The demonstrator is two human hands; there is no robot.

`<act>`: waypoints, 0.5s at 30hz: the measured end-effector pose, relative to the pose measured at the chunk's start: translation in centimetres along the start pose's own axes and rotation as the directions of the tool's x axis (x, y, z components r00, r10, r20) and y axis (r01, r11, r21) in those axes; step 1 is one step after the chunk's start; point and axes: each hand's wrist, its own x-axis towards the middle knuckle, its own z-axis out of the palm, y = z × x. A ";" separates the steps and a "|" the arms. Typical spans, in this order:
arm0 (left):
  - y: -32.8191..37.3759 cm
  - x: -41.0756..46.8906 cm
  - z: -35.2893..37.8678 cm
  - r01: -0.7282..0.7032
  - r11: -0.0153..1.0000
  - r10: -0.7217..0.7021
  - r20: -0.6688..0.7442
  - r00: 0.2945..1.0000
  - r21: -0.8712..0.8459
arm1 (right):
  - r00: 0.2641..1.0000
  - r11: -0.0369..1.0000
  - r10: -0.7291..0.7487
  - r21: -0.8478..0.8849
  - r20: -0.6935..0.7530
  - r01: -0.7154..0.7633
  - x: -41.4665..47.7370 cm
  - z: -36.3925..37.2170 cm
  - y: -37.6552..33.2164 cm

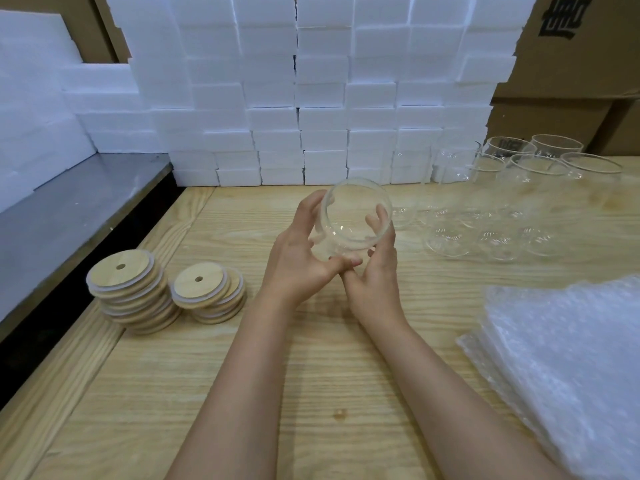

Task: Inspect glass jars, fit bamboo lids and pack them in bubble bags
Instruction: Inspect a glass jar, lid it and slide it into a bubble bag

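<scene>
1. Facing the camera, the glass jar [350, 206] is gripped over the desk [311, 393] by the left hand [298, 261] and right hand [377, 271], fingers curled round it.
2. Left of the jar, bamboo lids [166, 289] are stacked.
3. Right of the jar, bubble bags [561, 358] are piled.

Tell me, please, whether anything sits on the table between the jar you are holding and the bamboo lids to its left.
Nothing visible does. The left hand and right hand grip the glass jar, and only bare table lies between it and the nearer stack of bamboo lids to its left.
</scene>
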 end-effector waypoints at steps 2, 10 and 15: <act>-0.5 0.0 0.0 0.000 0.999 0.001 0.011 1.000 -0.040 | 0.999 0.998 -0.037 -0.045 -0.017 0.036 -0.1 0.0 -0.1; -0.9 -0.2 0.0 -0.017 0.994 0.018 0.011 1.000 -0.111 | 0.992 0.986 -0.115 -0.125 -0.049 0.108 -0.1 -0.1 -0.5; -0.9 -0.1 0.3 -0.085 0.995 0.087 -0.039 0.995 0.046 | 0.988 0.987 -0.146 -0.082 -0.051 0.141 -0.1 -0.3 -0.9</act>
